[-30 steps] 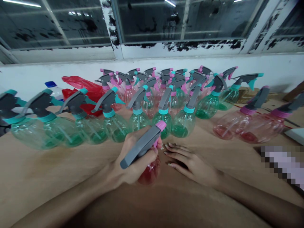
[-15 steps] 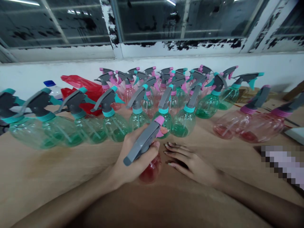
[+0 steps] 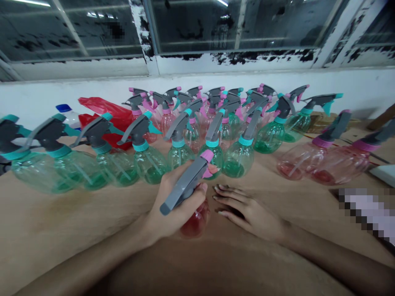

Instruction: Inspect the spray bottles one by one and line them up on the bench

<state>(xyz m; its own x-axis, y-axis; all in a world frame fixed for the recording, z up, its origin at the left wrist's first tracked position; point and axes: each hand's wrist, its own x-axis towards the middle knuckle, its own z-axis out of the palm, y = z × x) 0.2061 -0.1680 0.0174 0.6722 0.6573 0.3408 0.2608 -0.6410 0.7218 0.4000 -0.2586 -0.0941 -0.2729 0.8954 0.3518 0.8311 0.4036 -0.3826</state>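
Observation:
My left hand (image 3: pixel 175 205) is wrapped round the neck of a pink spray bottle (image 3: pixel 195 224) that stands on the wooden table (image 3: pixel 101 230). Its grey trigger head with a pink nozzle points away and to the right, and red liquid shows in the base. The fingers on the far side of the neck are partly hidden. Just right of the bottle, my right hand (image 3: pixel 247 209) rests palm down on the tabletop, fingers stretched out and holding nothing. Beyond both hands runs a row of green spray bottles (image 3: pixel 151 166) with grey and teal heads.
Many pink and green spray bottles crowd the back by the white wall. Two pink spray bottles (image 3: pixel 304 160) stand at the right. A red plastic bag (image 3: pixel 105 109) and a blue-capped bottle (image 3: pixel 69 117) are at the back left. A pixelated patch covers something at the right edge.

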